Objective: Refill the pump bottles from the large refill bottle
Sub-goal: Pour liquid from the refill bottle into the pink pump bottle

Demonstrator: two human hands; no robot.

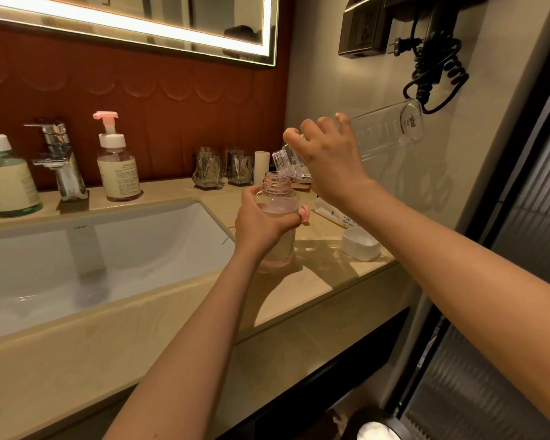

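Beige counter [315, 287] with a white sink [124, 249] sunk in it.
Along the back: a green pump bottle [8, 185], the faucet [59, 160], a pink pump bottle [118, 173], two glass tumblers [208, 169]; at my right stands the open bottle [278, 198], beside a wet-wipe packet [337, 215] and a white cap [359, 244].

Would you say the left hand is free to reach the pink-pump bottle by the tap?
Probably not yet: the left hand grips the open bottle; the path to the pink-pump bottle looks unobstructed.
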